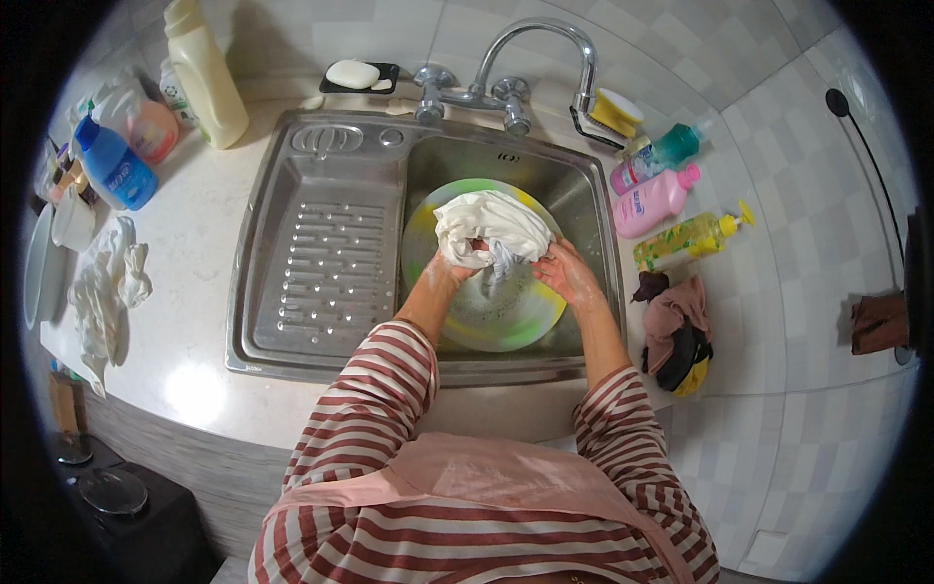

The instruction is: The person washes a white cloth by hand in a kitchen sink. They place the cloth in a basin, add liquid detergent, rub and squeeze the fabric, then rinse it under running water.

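A bunched white cloth point(496, 223), wet-looking, is held up over a round green, yellow and white basin point(430, 306) in the steel sink bowl point(584, 175). My left hand point(458, 266) grips its lower left part, the fingers partly hidden by fabric. At the cloth's right end is my right hand point(568, 274), its fingertips against the fabric and its palm partly in view. A greyish twisted piece of cloth point(503, 259) hangs from the middle of the bundle, between the hands. Sudsy water point(489, 306) shows in the basin below.
The ridged drainboard point(339, 255) lies left of the bowl, the chrome faucet point(540, 25) behind it. White soap point(352, 74) sits on a black dish. Several bottles and dark and pink cloths point(675, 321) line the right side; more bottles and white cloths point(98, 299) lie at the left.
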{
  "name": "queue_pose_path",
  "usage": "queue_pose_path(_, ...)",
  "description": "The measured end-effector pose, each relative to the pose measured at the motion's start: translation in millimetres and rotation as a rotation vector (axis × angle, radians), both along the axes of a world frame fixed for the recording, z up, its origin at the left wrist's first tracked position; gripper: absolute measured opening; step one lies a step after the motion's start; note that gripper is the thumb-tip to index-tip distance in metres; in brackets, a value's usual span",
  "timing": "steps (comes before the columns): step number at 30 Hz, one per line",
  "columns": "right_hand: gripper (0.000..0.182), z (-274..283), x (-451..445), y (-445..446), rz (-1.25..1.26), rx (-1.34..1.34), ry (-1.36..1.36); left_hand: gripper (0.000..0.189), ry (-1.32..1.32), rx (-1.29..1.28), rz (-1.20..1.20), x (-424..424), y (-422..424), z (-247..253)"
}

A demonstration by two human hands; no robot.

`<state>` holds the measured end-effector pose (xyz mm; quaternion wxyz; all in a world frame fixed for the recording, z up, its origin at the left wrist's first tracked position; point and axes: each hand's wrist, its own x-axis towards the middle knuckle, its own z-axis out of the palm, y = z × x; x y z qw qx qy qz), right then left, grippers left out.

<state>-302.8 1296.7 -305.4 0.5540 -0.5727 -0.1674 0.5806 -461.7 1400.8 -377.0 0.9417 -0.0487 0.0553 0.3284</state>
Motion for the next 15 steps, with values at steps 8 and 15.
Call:
queue_pose_path(8, 0.018, -8, 26, 10, -0.128, 0.273, 0.051, 0.024, 0.147, 0.264, -0.141, -1, 4, 16)
queue_pose_path(15, 0.016, 40, 38, 16, -0.455, 0.317, 0.012, 0.026, 0.229, 0.273, -0.18, -4, 12, 16)
